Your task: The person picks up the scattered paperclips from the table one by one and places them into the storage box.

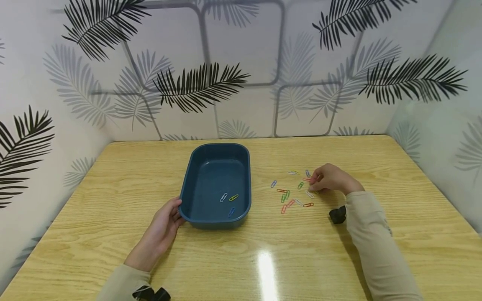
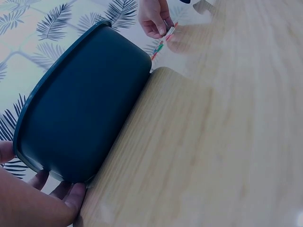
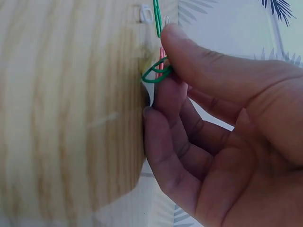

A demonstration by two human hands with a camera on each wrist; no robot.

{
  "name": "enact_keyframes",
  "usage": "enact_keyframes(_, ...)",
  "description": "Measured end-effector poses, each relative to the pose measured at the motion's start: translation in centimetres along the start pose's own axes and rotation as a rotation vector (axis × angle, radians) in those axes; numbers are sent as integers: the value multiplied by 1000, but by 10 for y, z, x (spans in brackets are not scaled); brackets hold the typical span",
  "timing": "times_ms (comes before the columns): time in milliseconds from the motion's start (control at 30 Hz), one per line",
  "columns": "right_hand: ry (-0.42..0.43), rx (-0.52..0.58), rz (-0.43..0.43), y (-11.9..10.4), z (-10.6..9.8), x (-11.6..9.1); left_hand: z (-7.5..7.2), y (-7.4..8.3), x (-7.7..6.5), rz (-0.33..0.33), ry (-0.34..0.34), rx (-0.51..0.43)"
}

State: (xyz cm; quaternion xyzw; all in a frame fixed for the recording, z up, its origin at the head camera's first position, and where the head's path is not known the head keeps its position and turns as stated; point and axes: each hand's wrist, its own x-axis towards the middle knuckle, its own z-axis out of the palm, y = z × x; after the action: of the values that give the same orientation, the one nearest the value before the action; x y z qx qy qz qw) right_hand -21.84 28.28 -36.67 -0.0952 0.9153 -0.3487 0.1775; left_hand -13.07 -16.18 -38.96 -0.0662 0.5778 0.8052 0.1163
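A dark blue plastic bin [image 1: 216, 173] stands on the table with a white paper clip [image 1: 224, 197], a yellow paper clip [image 1: 234, 197] and a blue paper clip [image 1: 231, 212] lying in its near end. My left hand [image 1: 162, 228] grips the bin's near left corner, thumb at the rim and fingers against the outer wall. To the right of the bin, my right hand [image 1: 333, 179] is low over scattered paper clips. Between its thumb and forefinger it pinches a green paper clip [image 3: 156, 82], clearly visible in the right wrist view.
Several loose paper clips lie right of the bin, among them a purple-blue one [image 1: 273, 184], a green one [image 1: 300, 185] and a red one [image 1: 308, 205]. The wooden table [image 1: 211, 267] meets a leaf-patterned backdrop [image 1: 248, 108] at its back and sides.
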Motion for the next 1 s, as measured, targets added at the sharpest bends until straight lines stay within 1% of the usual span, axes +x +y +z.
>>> enact_keyframes(133, 3, 5, 13, 0, -2, -1, 1, 1, 0, -4, -2, 1)
enact_keyframes(333, 1, 72, 54, 2, -4, -3, 2, 1, 2, -6, -5, 1)
enact_keyframes(567, -10, 99, 38, 2, -7, -5, 2, 0, 2, 0, -1, -12)
enact_keyframes(800, -20, 153, 76, 0, -7, -3, 1, 0, 2, -2, -3, -16)
enact_keyframes(933, -7, 175, 69, -4, -5, -4, 1, 1, 1, -8, 3, -14)
enact_keyframes(1000, -1, 174, 52, -8, -5, -4, 1, 1, 0, -8, 7, -13)
